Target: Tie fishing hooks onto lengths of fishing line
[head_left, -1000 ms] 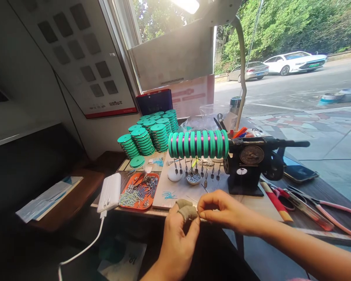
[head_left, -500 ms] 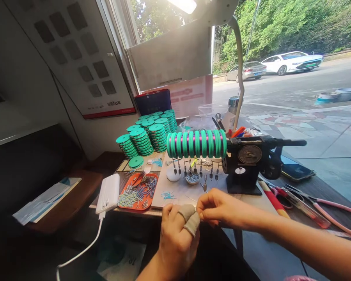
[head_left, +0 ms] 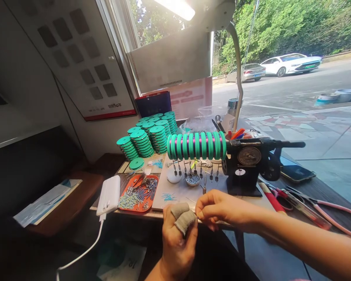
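At the table's front edge, my left hand is closed, with beige cloth sleeves on two fingers. My right hand pinches thumb and forefinger together right beside those covered fingers. Whatever lies between the hands is too fine to make out. Just beyond them, a black winding machine carries a row of green spools with purplish gaps between them. Small dark weights on metal clips dangle under the row. A small bowl of silvery beads and short blue pieces lie on the board.
An orange tray of small parts and a white power bank with a cable sit at left. Stacked green spools stand behind. Pink-handled pliers, scissors and a phone are at right. A lamp arches overhead.
My left hand has turned slightly, its covered fingers curling more. My right hand has shifted a little left and keeps its pinch. The view has tilted slightly.
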`<state>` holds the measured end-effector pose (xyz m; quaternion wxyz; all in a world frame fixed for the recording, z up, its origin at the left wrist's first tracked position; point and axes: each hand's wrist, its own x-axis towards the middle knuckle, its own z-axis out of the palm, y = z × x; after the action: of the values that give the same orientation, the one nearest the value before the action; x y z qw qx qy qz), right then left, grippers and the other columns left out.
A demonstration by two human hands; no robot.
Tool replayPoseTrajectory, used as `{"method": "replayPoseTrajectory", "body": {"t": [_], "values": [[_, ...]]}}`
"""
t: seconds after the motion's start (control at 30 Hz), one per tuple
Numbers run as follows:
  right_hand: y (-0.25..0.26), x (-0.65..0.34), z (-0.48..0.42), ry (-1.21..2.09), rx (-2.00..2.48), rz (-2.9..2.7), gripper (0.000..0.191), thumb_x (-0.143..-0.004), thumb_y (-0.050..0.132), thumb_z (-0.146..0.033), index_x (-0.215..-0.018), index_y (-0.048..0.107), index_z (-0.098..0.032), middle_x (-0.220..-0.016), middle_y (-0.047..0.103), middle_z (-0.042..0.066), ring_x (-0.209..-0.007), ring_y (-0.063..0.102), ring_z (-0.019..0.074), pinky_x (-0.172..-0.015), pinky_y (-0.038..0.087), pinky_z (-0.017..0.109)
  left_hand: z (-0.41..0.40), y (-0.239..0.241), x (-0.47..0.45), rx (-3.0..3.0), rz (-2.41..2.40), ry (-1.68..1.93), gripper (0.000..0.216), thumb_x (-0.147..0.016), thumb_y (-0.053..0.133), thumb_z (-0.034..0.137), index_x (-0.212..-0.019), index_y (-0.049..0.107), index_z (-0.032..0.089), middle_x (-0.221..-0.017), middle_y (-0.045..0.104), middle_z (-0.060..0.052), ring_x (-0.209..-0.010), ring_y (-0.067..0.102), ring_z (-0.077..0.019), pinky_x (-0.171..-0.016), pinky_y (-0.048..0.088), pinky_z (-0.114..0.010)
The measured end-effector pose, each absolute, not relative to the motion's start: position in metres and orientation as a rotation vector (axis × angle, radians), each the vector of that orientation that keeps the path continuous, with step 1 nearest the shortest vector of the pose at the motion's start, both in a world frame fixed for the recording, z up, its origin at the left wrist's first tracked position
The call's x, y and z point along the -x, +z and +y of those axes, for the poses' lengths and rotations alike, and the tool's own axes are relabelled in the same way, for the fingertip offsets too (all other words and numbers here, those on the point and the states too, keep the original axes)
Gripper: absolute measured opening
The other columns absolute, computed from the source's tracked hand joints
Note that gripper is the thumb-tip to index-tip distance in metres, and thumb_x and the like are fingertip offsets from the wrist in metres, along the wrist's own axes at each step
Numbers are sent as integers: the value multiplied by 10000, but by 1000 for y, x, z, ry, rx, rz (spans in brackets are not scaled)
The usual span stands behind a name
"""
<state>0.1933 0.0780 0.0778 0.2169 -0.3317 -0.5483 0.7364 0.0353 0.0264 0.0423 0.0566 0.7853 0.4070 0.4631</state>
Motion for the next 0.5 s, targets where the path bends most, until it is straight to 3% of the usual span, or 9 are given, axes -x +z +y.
{"method": "replayPoseTrajectory", "body": {"t": [0.17, 0.33, 0.5], "values": [[78, -192, 78, 2104, 875, -1463, 67, -578, 496, -145, -561, 556, -121, -414, 485, -51, -378, 424, 36, -394, 256, 156, 30, 46, -33, -2747, 1197, 1552, 182, -722, 531, 4, -814, 549, 160, -740, 546, -31, -667, 470, -154, -640, 384, -335], [80, -192, 77, 2160, 837, -1404, 55, -587, 497, -157, -564, 539, -129, -423, 454, -64, -397, 439, 41, -418, 289, 162, 31, 52, -31, -2944, 1152, 1645, 164, -704, 558, 2, -786, 580, 141, -731, 593, -34, -708, 490, -165, -736, 350, -392], [81, -192, 78, 2140, 847, -1408, 57, -589, 512, -171, -565, 540, -128, -431, 464, -62, -401, 439, 44, -428, 300, 168, 32, 48, -31, -2879, 1206, 1652, 178, -701, 559, 13, -803, 580, 157, -755, 583, -36, -714, 497, -170, -720, 374, -378]]}}
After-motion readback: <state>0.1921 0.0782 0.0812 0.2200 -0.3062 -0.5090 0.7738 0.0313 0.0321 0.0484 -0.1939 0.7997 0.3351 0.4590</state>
